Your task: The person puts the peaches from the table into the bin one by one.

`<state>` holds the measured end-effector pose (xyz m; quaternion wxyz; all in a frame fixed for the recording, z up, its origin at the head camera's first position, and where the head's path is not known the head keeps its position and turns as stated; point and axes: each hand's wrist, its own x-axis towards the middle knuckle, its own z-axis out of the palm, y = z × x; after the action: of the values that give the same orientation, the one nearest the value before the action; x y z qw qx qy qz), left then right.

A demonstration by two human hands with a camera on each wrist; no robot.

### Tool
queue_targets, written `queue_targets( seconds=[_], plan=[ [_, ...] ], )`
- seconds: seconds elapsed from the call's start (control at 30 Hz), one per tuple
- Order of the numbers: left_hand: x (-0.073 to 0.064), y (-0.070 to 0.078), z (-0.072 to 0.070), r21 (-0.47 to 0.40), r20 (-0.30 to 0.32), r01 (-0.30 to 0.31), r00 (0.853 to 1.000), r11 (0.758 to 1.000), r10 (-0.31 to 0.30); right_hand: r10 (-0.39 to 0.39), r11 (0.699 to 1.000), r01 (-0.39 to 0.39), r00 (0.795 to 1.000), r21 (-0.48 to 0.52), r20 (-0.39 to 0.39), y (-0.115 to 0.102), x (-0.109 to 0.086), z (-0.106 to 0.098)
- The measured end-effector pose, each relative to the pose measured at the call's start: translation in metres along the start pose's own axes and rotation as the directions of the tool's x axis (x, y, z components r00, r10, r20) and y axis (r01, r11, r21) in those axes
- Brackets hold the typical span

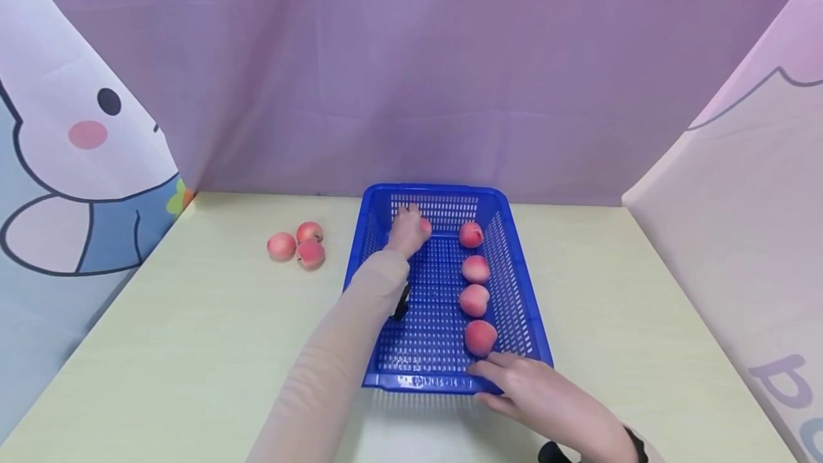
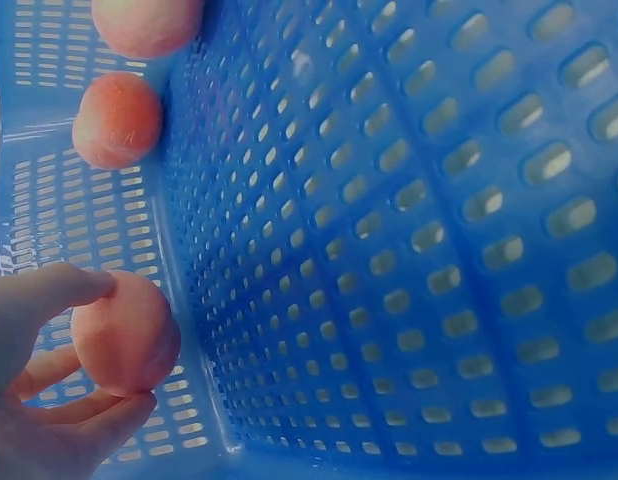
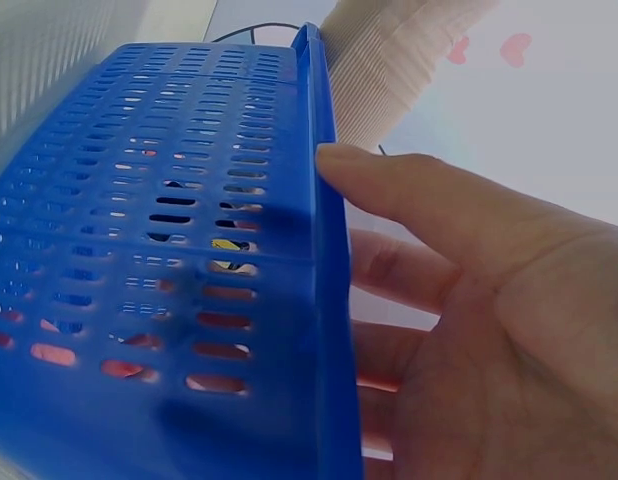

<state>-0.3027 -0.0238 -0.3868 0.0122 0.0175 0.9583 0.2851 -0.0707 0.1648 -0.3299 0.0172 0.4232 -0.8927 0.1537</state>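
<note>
In the blue plastic basket (image 1: 434, 382), my left hand (image 1: 408, 231) reaches to the far left corner. The left wrist view shows that hand's thumb and fingers holding a pink peach (image 2: 126, 335) close to the slotted wall. Another peach (image 2: 117, 120) lies a little apart from it, and part of a further peach (image 2: 147, 20) shows at the top edge. My right hand (image 1: 524, 381) grips the basket's near rim by its right corner, thumb on the outside and fingers over the inside. Along the right side runs a row of several peaches (image 1: 476, 269).
On the table (image 1: 212, 349), left of the basket, three peaches (image 1: 311, 254) lie clustered together. A purple cloth backdrop (image 1: 411, 77) rises behind the basket. Printed panels stand at both sides, the left one showing a cartoon figure (image 1: 83, 91).
</note>
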Motion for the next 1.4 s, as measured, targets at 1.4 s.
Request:
queue_targets(
  seconds=[1.4],
  plan=[
    [-0.007,0.006,-0.011,0.107,0.083,0.033,0.996,0.994,-0.042,0.001,1.0,-0.001,1.0,-0.004,-0.001,0.0,-0.001,0.0]
  ],
)
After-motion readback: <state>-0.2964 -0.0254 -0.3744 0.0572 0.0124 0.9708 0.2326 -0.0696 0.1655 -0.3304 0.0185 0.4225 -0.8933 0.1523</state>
